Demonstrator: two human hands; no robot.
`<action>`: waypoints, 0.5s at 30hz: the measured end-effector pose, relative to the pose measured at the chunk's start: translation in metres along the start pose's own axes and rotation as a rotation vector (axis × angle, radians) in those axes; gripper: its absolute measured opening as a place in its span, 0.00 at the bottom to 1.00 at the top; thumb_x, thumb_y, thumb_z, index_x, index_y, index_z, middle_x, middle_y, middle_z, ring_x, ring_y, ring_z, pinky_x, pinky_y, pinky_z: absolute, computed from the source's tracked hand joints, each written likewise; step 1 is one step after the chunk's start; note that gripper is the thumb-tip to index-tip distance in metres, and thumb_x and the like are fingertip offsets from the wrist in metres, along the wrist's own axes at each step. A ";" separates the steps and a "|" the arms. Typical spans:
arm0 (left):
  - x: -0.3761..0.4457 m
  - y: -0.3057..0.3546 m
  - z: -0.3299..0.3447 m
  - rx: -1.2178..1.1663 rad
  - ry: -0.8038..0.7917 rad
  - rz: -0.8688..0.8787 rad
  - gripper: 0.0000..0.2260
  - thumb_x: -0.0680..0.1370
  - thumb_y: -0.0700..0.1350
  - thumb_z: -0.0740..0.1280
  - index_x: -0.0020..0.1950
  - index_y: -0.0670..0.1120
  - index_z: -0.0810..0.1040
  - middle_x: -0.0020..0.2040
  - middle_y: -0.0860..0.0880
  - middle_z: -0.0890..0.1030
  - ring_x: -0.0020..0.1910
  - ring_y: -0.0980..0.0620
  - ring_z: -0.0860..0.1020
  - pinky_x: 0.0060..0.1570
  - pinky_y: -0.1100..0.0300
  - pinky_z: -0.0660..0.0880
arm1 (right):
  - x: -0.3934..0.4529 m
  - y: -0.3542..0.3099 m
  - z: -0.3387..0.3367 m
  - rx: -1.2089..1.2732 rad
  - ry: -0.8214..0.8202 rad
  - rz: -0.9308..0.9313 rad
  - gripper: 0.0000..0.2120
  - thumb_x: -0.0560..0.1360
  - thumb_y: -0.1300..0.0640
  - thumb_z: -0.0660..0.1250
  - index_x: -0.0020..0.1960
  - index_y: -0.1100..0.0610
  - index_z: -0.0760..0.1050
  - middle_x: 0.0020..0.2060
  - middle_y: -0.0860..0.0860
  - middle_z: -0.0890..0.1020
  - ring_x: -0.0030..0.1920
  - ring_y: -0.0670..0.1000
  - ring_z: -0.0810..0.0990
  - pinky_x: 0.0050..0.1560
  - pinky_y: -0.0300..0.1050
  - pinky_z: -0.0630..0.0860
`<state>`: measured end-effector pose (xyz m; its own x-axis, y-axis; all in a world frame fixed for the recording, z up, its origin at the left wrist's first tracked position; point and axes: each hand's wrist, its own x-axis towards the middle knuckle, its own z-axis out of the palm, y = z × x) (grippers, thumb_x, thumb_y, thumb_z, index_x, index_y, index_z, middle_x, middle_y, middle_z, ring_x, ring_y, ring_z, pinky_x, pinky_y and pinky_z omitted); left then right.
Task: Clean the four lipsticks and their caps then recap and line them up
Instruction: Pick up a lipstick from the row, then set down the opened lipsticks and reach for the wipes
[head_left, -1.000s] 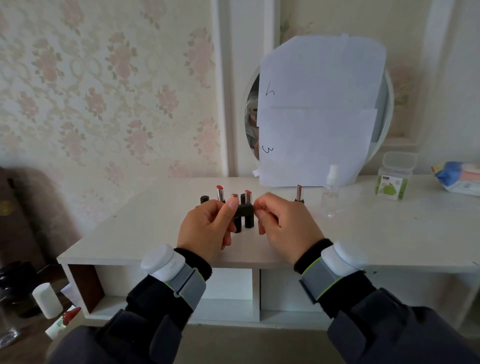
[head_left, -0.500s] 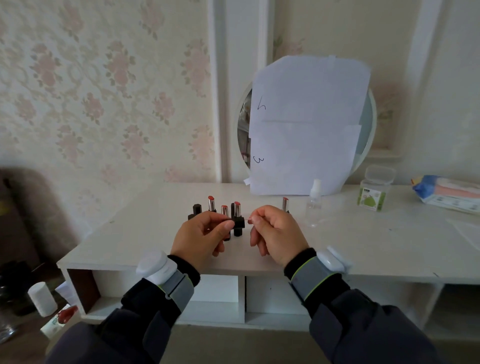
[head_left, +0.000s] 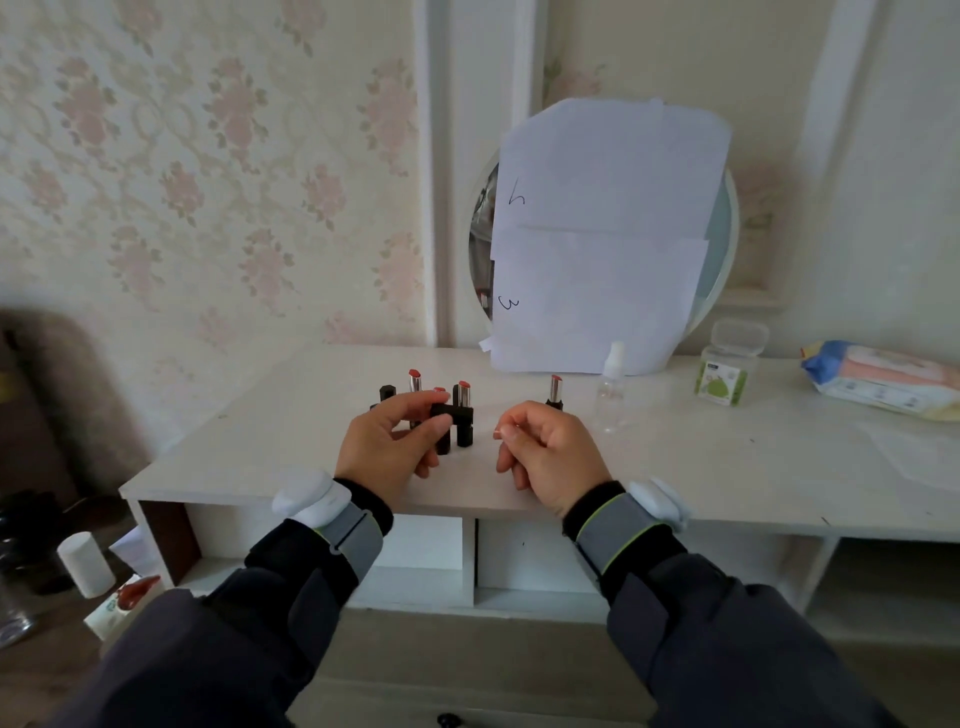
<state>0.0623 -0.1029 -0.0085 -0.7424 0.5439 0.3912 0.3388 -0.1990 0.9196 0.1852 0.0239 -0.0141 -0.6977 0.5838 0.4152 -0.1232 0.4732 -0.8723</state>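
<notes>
Several uncapped lipsticks stand on the white table (head_left: 675, 467): one at the back (head_left: 414, 381), one right of my left hand (head_left: 464, 415), one partly hidden behind that hand (head_left: 440, 391), and one apart to the right (head_left: 555, 387). My left hand (head_left: 389, 447) pinches a black cap (head_left: 453, 411) sideways between thumb and fingers. A loose black cap (head_left: 387, 392) stands at the left. My right hand (head_left: 545, 452) hovers right of the held cap, fingers curled, thumb against forefinger, with nothing visible between them.
A small clear spray bottle (head_left: 612, 389) stands right of the lone lipstick. Farther right are a cotton swab box (head_left: 727, 366) and a pack of wipes (head_left: 878, 379). A round mirror covered with paper sheets (head_left: 608, 234) leans against the wall. Bottles (head_left: 85, 564) lie on the floor at left.
My right hand has drawn away to the right from the end of the cap. My left hand keeps hold of the cap. The view has tilted down a little.
</notes>
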 end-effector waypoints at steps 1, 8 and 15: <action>0.000 0.000 0.000 -0.009 0.021 0.000 0.10 0.76 0.36 0.70 0.54 0.47 0.83 0.41 0.47 0.79 0.25 0.54 0.74 0.26 0.63 0.73 | 0.000 0.001 -0.002 -0.011 0.032 0.005 0.11 0.79 0.66 0.61 0.40 0.57 0.76 0.27 0.50 0.79 0.24 0.49 0.71 0.29 0.38 0.69; -0.009 0.003 0.008 0.263 0.008 0.086 0.10 0.76 0.42 0.70 0.53 0.57 0.82 0.45 0.54 0.83 0.39 0.58 0.81 0.39 0.62 0.79 | -0.004 0.011 -0.022 -0.345 0.247 -0.118 0.05 0.74 0.63 0.69 0.40 0.57 0.80 0.36 0.47 0.72 0.35 0.42 0.72 0.40 0.26 0.65; -0.009 0.014 0.028 0.617 -0.109 0.338 0.11 0.80 0.43 0.66 0.60 0.49 0.81 0.53 0.54 0.80 0.53 0.57 0.76 0.55 0.70 0.68 | -0.005 0.017 -0.039 -0.435 0.327 -0.086 0.05 0.74 0.62 0.70 0.40 0.55 0.80 0.35 0.47 0.73 0.35 0.41 0.71 0.38 0.34 0.63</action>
<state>0.0898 -0.0881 -0.0006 -0.4879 0.6186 0.6159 0.8297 0.1093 0.5474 0.2145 0.0544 -0.0211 -0.4337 0.6728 0.5993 0.1812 0.7167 -0.6735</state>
